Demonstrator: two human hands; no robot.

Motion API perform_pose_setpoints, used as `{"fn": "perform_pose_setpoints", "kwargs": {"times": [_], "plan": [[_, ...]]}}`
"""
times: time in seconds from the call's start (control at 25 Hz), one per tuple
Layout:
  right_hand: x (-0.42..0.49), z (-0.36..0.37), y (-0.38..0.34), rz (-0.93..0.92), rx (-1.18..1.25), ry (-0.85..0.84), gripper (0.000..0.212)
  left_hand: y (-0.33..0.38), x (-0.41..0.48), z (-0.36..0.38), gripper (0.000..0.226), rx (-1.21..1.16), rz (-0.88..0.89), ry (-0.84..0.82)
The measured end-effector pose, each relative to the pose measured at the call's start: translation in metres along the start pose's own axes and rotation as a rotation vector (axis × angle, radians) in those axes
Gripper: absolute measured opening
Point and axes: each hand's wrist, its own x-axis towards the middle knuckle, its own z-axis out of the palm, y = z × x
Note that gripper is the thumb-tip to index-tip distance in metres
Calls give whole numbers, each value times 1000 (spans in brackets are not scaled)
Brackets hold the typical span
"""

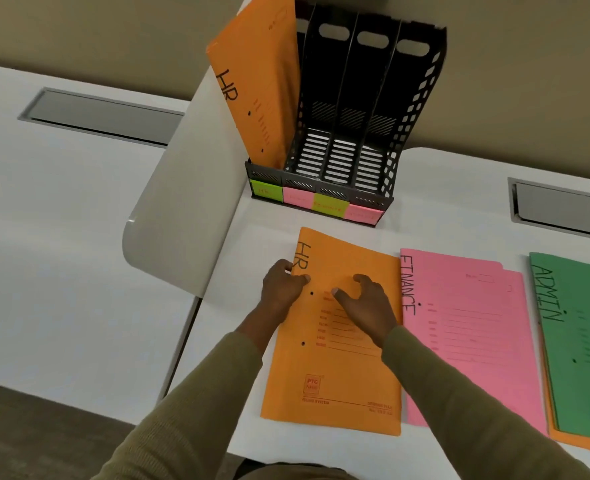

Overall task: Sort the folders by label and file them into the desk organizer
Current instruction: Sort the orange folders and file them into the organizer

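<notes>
An orange folder marked HR (335, 372) lies flat on the white desk in front of me. My left hand (281, 284) pinches its left edge near the label. My right hand (366, 303) rests on its upper middle, fingers curled and spread. A second orange HR folder (255, 81) stands tilted in the leftmost slot of the black desk organizer (414, 109), whose front carries green and pink sticky labels (316, 202). To the right lie a pink FINANCE folder (466, 327) and a green ADMIN folder (584, 341) on top of another orange one.
A white curved divider panel (189, 188) stands left of the organizer. Grey cable hatches (99, 112) sit in the left desk and at the far right (563, 206). The near desk edge runs under my sleeves.
</notes>
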Motion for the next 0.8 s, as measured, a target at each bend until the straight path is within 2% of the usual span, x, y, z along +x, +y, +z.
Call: {"fn": "perform_pose_setpoints", "kwargs": {"times": [0.2,0.32,0.4,0.64,0.8], "plan": [[6,-19,-27,11,159,67,79,58,-19,-47,14,-88,275,32],[9,-29,-55,29,339,19,81,96,-40,-84,15,-97,461,139],[12,-38,-85,6,467,-32,76,116,-57,-106,14,-112,577,191],[20,-69,-187,-232,623,-162,63,154,-100,-149,11,-217,869,372],[29,-89,-257,-424,717,-166,63,172,-107,-158,18,-231,1040,452]]}}
